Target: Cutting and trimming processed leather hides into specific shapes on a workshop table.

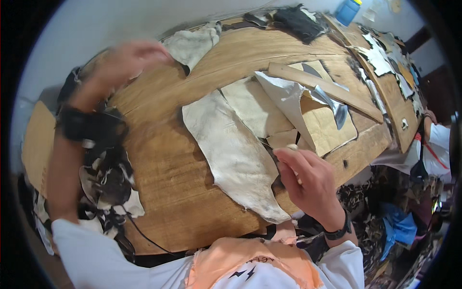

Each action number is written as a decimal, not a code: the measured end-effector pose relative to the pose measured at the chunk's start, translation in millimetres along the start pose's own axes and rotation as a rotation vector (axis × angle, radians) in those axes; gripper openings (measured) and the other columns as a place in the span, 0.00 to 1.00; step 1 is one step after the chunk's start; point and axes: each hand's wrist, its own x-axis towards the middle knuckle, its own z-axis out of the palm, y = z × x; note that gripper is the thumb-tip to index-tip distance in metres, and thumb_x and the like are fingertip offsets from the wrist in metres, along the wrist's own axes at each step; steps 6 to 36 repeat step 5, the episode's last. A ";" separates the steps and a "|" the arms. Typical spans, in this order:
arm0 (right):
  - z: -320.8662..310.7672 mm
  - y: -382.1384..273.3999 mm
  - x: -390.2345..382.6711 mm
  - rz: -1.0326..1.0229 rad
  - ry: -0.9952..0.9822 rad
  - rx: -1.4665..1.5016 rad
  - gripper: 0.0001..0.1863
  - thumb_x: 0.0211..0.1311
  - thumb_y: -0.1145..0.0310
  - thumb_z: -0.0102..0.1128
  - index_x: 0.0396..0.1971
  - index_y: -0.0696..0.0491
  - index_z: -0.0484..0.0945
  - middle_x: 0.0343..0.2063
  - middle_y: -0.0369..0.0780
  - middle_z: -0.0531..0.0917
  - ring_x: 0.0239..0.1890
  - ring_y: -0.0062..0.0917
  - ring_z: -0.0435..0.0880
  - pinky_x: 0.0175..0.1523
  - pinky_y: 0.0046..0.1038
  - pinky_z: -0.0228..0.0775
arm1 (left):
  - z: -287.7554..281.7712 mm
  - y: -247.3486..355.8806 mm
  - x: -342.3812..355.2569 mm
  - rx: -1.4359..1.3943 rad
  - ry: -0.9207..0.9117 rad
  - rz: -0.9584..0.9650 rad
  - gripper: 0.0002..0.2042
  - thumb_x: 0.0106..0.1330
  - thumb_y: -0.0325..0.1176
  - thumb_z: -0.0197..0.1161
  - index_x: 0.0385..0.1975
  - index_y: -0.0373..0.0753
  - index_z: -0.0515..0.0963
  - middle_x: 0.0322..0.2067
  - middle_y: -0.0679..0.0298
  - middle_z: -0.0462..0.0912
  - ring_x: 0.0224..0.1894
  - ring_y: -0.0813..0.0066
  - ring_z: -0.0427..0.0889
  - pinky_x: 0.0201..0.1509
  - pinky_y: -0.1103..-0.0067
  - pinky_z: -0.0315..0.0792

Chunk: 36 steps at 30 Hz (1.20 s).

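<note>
A long piece of pale hide [231, 149] lies on the wooden table [159, 178] in front of me, a second pale hide piece [257, 106] along its far right edge. Just over the right edge of the long piece is my right hand [308, 178], its fingers closed around a slim tool [292, 146] with a pale handle; a thin line juts from it toward the hides. The tool's exact kind is unclear. My left hand [139, 55], smeared by motion, is raised at the far left near a greyish hide piece [192, 45]; its fingers cannot be made out.
A wooden strip [327, 89] lies across brown paper-like sheets [332, 126] and a folded white piece [284, 89]. Dark fur scraps [108, 183] pile at left, black fur [298, 24] at the back. A blue container [347, 12] stands far right; another person [438, 144] is at the right.
</note>
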 end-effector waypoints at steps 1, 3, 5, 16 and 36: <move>7.9 1.7 3.4 0.073 -0.032 -0.002 0.12 0.47 0.76 0.58 0.35 0.54 0.74 0.22 0.40 0.77 0.25 0.33 0.77 0.28 0.30 0.68 | 43.1 -12.8 15.5 -0.005 -0.045 0.136 0.10 0.61 0.33 0.54 0.34 0.33 0.77 0.29 0.62 0.80 0.36 0.76 0.76 0.42 0.80 0.68; 22.7 -3.4 12.2 0.105 -0.061 0.005 0.11 0.49 0.74 0.58 0.35 0.53 0.74 0.24 0.40 0.77 0.28 0.34 0.78 0.30 0.31 0.69 | 88.7 -69.6 15.3 0.116 0.019 0.321 0.13 0.61 0.36 0.54 0.37 0.33 0.75 0.36 0.55 0.79 0.42 0.66 0.76 0.48 0.73 0.68; 37.2 1.0 14.4 0.183 -0.169 -0.080 0.10 0.51 0.72 0.57 0.35 0.52 0.73 0.27 0.40 0.78 0.33 0.33 0.78 0.34 0.31 0.70 | 113.7 -13.5 8.0 0.093 -0.114 0.063 0.14 0.61 0.37 0.54 0.39 0.33 0.75 0.39 0.53 0.78 0.45 0.64 0.76 0.50 0.70 0.67; 37.2 1.0 14.4 0.183 -0.169 -0.080 0.10 0.51 0.72 0.57 0.35 0.52 0.73 0.27 0.40 0.78 0.33 0.33 0.78 0.34 0.31 0.70 | 113.7 -13.5 8.0 0.093 -0.114 0.063 0.14 0.61 0.37 0.54 0.39 0.33 0.75 0.39 0.53 0.78 0.45 0.64 0.76 0.50 0.70 0.67; 37.2 1.0 14.4 0.183 -0.169 -0.080 0.10 0.51 0.72 0.57 0.35 0.52 0.73 0.27 0.40 0.78 0.33 0.33 0.78 0.34 0.31 0.70 | 113.7 -13.5 8.0 0.093 -0.114 0.063 0.14 0.61 0.37 0.54 0.39 0.33 0.75 0.39 0.53 0.78 0.45 0.64 0.76 0.50 0.70 0.67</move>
